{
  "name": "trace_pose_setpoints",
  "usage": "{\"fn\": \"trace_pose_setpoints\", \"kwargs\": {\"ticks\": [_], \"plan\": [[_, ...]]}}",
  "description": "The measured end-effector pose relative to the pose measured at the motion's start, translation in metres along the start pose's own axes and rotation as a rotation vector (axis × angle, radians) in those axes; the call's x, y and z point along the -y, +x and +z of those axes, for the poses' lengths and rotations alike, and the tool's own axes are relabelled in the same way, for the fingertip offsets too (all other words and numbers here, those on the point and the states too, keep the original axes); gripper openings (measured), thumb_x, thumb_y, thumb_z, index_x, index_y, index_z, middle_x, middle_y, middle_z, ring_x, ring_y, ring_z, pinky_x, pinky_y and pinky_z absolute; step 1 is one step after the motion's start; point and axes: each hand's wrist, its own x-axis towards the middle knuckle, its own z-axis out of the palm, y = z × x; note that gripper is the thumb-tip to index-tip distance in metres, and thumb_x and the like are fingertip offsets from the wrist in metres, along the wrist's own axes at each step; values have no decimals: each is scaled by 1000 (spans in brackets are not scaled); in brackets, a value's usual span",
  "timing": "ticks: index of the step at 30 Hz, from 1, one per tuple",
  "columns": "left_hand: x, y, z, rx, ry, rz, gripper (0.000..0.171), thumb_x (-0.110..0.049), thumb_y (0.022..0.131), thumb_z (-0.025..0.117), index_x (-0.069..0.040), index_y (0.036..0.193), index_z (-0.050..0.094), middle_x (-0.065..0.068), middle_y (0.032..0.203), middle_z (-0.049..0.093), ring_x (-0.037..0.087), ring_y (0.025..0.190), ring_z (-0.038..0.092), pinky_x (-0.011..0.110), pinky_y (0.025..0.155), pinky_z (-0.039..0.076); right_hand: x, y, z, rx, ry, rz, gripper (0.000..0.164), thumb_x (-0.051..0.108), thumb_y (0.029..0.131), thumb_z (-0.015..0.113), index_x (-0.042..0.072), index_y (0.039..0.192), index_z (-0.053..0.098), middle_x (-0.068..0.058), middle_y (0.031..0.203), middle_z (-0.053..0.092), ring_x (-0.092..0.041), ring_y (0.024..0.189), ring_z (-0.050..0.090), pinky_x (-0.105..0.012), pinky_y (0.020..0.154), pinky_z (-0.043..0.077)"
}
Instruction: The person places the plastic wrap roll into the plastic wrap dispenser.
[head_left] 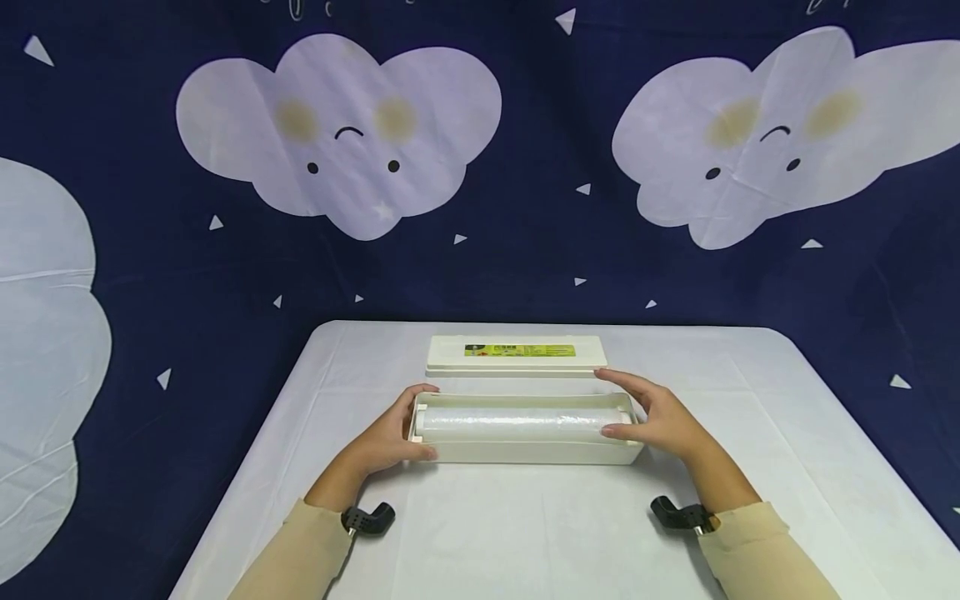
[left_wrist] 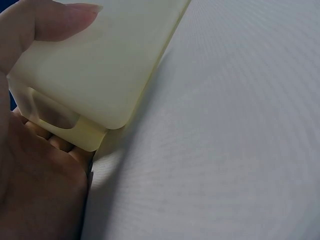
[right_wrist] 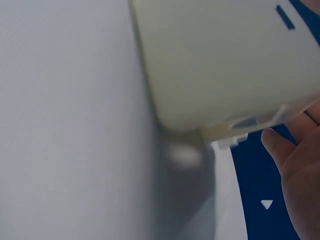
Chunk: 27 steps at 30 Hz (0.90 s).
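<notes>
A cream plastic cling film box (head_left: 532, 452) lies lengthwise on the table, its top uncovered. Inside it rests a roll of clear cling film (head_left: 517, 423). My left hand (head_left: 386, 433) grips the box's left end, thumb on the front wall and fingers behind; the left wrist view shows that thumb (left_wrist: 67, 22) pressed on the wall. Around the right end, my right hand (head_left: 663, 421) is spread with its thumb over the roll's end; whether it touches the roll is unclear. Its forefinger reaches toward the right corner of the box lid (head_left: 446, 360), which lies behind.
The lid carries a green and yellow label (head_left: 520, 351). A white cloth covers the table (head_left: 540, 533). Behind its far edge hangs a dark blue curtain (head_left: 525, 275) with cloud prints. Each wrist wears a black camera mount (head_left: 369, 519).
</notes>
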Motion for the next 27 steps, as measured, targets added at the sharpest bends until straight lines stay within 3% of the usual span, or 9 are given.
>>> {"fn": "trace_pose_setpoints", "kwargs": {"ticks": [4, 9, 13, 21, 27], "plan": [[0, 0, 0, 3, 8, -1, 102, 4, 72, 89, -15, 156, 32, 24, 143, 48, 36, 117, 59, 42, 95, 53, -7, -7, -1, 6, 63, 20, 94, 7, 73, 97, 4, 155, 50, -14, 156, 50, -29, 150, 36, -18, 115, 25], [-1, 1, 0, 8, 5, 2, 103, 5, 72, 89, -14, 156, 32, 24, 143, 47, 36, 118, 59, 43, 95, 54, -13, -13, 0, 26, 138, 7, 103, 0, 70, 97, -2, 157, 42, -24, 155, 47, -17, 149, 36, -19, 116, 26], [0, 0, 0, 7, 3, 7, 103, 5, 72, 89, -13, 156, 32, 24, 143, 47, 36, 118, 58, 43, 95, 54, -17, -17, 2, 40, 202, -4, 109, -5, 67, 97, -8, 157, 37, -32, 154, 44, -17, 148, 38, -21, 115, 30], [-2, -1, 0, 0, 4, 1, 104, 5, 72, 89, -13, 156, 32, 24, 144, 47, 36, 119, 57, 42, 96, 53, -18, -20, 5, 55, 254, 0, 111, -7, 67, 96, -8, 159, 33, -30, 155, 42, -22, 146, 39, -21, 111, 35], [-3, -1, 1, 1, 5, 8, 104, 6, 71, 89, -13, 156, 32, 24, 143, 48, 36, 118, 58, 42, 95, 53, -18, -21, 9, 32, 330, 1, 111, -14, 68, 93, -10, 159, 29, -39, 151, 38, -19, 135, 51, -28, 101, 49]]}}
